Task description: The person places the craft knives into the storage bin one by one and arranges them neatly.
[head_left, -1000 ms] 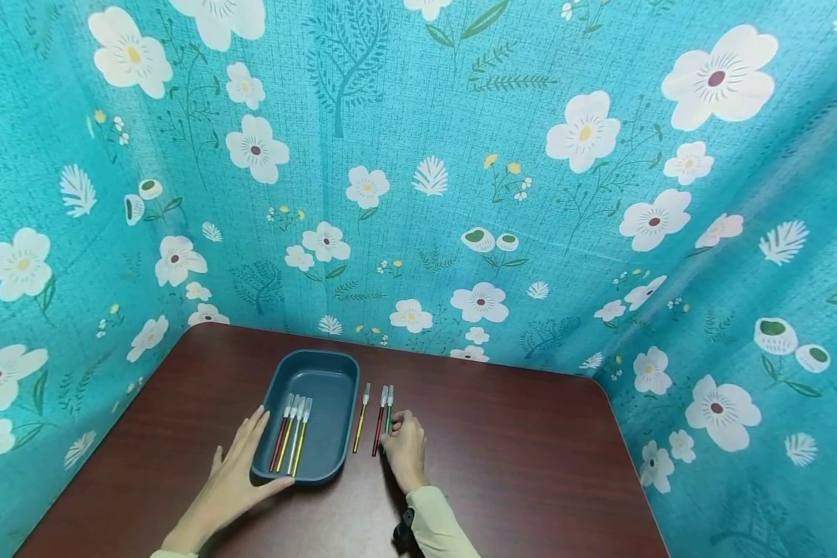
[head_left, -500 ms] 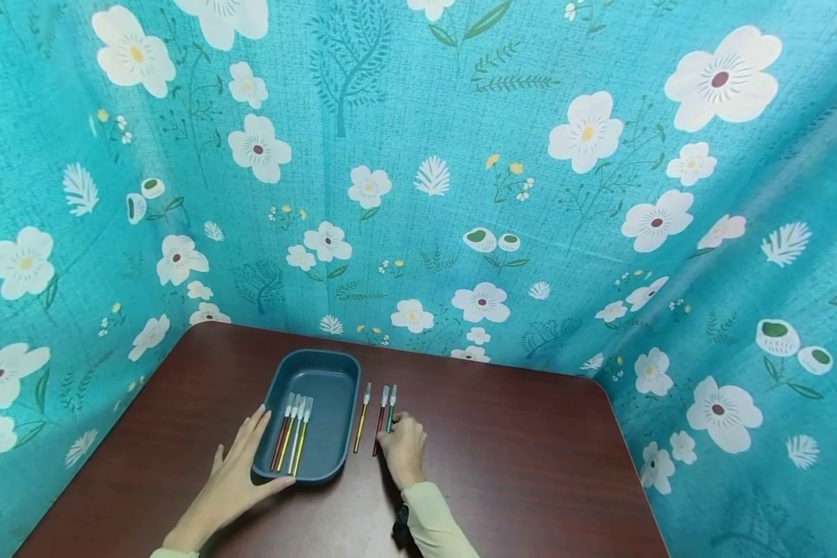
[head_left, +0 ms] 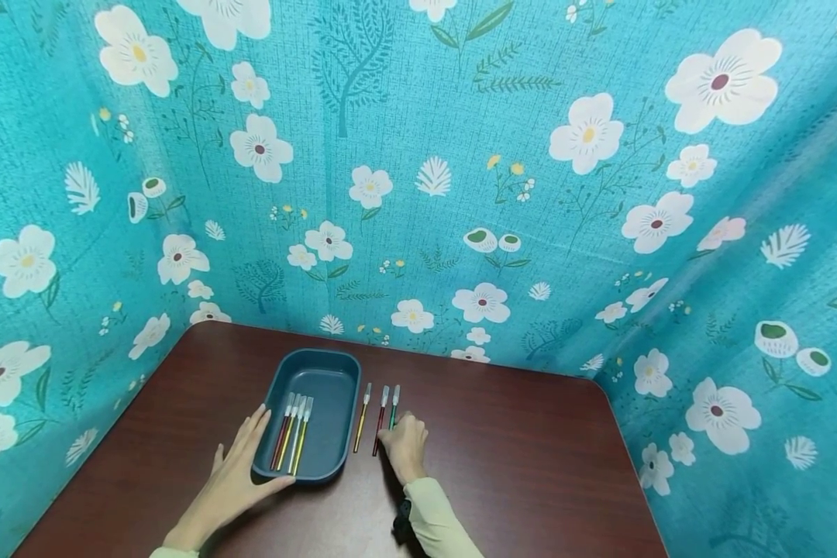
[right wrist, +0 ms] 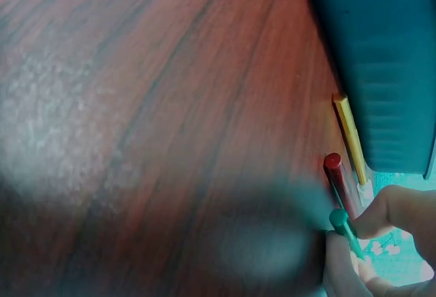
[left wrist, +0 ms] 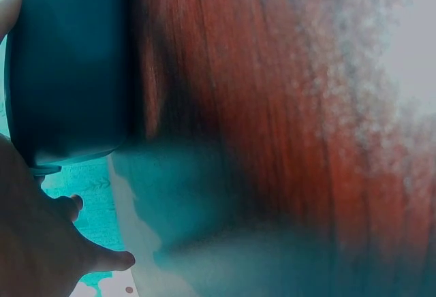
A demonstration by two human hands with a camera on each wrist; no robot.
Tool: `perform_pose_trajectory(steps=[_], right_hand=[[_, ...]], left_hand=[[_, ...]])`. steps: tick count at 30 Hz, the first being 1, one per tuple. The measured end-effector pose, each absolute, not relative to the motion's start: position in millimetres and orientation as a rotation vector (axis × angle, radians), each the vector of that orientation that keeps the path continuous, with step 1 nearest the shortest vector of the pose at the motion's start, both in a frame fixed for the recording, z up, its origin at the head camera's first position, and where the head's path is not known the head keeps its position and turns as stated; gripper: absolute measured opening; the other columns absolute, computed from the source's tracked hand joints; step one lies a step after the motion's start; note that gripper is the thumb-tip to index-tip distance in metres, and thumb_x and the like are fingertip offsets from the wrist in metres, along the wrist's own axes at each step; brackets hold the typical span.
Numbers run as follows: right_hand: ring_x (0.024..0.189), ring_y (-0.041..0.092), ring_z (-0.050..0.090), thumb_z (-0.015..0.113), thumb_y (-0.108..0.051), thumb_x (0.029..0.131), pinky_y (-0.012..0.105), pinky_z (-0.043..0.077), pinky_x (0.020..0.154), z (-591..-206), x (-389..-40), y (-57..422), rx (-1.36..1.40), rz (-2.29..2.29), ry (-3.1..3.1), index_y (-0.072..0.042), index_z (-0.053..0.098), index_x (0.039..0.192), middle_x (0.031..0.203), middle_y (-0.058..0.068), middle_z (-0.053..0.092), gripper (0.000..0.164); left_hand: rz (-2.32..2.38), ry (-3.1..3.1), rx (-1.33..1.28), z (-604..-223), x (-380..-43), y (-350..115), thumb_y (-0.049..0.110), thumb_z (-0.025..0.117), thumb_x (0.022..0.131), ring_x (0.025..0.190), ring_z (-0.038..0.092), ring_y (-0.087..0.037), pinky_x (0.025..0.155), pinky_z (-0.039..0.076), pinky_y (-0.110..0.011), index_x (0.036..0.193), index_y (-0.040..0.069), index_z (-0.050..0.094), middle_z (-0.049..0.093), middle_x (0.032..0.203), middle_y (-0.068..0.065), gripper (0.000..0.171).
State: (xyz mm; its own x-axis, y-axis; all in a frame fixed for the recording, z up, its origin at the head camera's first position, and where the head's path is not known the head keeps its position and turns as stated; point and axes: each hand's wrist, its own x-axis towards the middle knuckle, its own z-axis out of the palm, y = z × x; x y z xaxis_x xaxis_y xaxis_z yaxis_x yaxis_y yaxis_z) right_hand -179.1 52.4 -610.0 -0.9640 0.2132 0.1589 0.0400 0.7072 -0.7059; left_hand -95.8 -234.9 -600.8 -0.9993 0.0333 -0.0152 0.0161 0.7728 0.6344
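Observation:
My right hand (head_left: 406, 449) pinches a slim green craft knife (right wrist: 338, 219) with a clear cap between thumb and fingers, low over the table. Just left of it lies a red craft knife (head_left: 380, 422), near the thumb. A yellow craft knife (head_left: 361, 422) lies beside the tray, roughly parallel to the red one. My left hand (head_left: 229, 480) rests on the near left corner of a dark blue-grey tray (head_left: 335, 446), fingers spread along its left side and thumb at the near rim. Inside the tray, several capped craft knives (head_left: 291, 434) in red, yellow and silver lie side by side.
The brown wooden table (head_left: 523, 457) extends right of the hands and ends at a rounded far corner. A turquoise floral curtain (head_left: 418, 232) hangs behind it and along both sides.
The green craft knife has shifted slightly right in my right hand, widening its gap from the red one. My left hand and the tray stay in place.

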Motion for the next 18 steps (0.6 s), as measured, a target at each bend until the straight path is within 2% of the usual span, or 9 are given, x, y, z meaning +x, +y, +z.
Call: perform_pose_trajectory(steps=[2,5,12,18], right_hand=[[0.063,0.024,0.062,0.089,-0.001,0.067,0.043,0.057,0.065,-610.3,-179.4,54.9,-0.21,1.125,-2.677,-0.001,0.068,0.083,0.062,-0.001,0.061,0.026],[0.068,0.025,0.067,0.091,-0.002,0.066,0.045,0.059,0.071,-607.8,-180.8,58.5,-0.214,1.17,-2.682,-0.002,0.069,0.087,0.065,-0.002,0.067,0.03],[0.066,0.01,0.062,0.087,-0.002,0.073,0.038,0.057,0.069,-592.7,-183.9,61.8,-0.179,1.273,-2.698,-0.003,0.071,0.098,0.072,-0.005,0.067,0.03],[0.069,0.008,0.065,0.085,0.001,0.075,0.03,0.056,0.063,-575.8,-183.7,54.8,-0.114,1.433,-2.69,-0.002,0.069,0.104,0.081,-0.001,0.068,0.033]], left_hand=[[1.046,2.931,0.039,-600.9,-95.8,-234.7,0.067,0.085,0.077,0.154,0.014,-0.057,0.104,0.006,-0.093,0.172,0.018,0.01,0.015,0.173,-0.023,0.13],[1.033,2.934,0.036,-601.9,-96.0,-234.7,0.068,0.085,0.077,0.155,0.014,-0.056,0.104,0.007,-0.093,0.172,0.019,0.009,0.015,0.174,-0.023,0.13],[1.027,2.937,0.034,-602.9,-96.5,-235.0,0.068,0.084,0.078,0.155,0.014,-0.056,0.104,0.007,-0.093,0.172,0.019,0.01,0.015,0.174,-0.022,0.13],[1.031,2.932,0.03,-602.5,-96.9,-235.0,0.067,0.085,0.078,0.155,0.013,-0.056,0.104,0.006,-0.093,0.172,0.019,0.009,0.015,0.173,-0.023,0.13]])
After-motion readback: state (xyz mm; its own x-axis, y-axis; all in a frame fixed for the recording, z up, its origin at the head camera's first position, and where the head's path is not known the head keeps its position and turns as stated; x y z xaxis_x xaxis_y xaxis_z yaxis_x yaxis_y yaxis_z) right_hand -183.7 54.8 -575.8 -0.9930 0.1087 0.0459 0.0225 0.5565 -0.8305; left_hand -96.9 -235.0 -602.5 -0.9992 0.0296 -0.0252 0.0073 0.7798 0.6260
